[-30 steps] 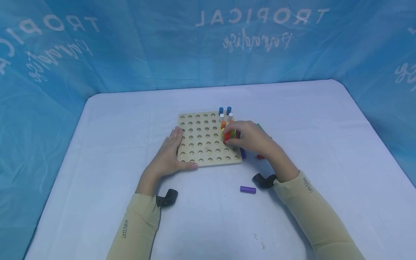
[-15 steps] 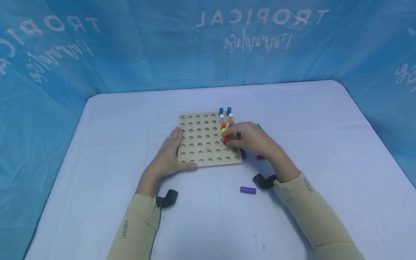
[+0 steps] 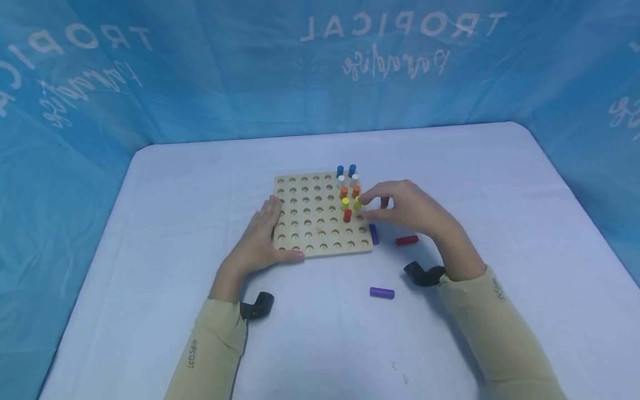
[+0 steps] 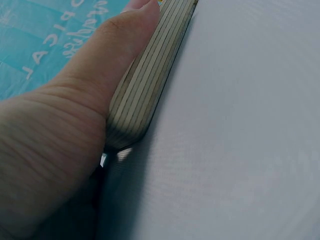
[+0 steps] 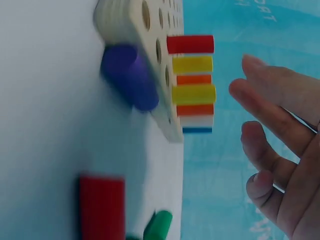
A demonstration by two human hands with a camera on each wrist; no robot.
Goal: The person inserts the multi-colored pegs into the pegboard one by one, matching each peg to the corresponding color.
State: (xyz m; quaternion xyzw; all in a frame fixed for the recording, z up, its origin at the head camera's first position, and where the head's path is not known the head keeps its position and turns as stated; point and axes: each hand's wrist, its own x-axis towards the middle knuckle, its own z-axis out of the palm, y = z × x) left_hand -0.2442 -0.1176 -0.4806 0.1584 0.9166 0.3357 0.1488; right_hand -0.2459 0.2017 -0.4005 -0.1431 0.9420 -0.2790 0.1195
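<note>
A square wooden pegboard (image 3: 307, 222) lies on the table. My left hand (image 3: 256, 236) rests along its left side, fingers by the left edge and thumb at the front; in the left wrist view the thumb (image 4: 107, 55) lies on the board's edge. Blue, white, orange and yellow pegs stand in pairs in the right columns, with one red peg (image 3: 347, 215) in front of the yellow peg (image 3: 345, 204). My right hand (image 3: 407, 205) hovers right of the pegs. In the right wrist view its fingers (image 5: 267, 142) are apart from the pegs, holding nothing.
Lying loose are a purple peg (image 3: 374, 234) against the board's right edge, a red peg (image 3: 407, 240) farther right and another purple peg (image 3: 382, 293) in front. A green peg (image 5: 158, 225) shows low in the right wrist view. A blue curtain (image 3: 320, 83) hangs behind the table.
My right hand has let go of the red peg, which stands in its hole, and has moved right. The loose red peg is now uncovered. My left hand has stayed put.
</note>
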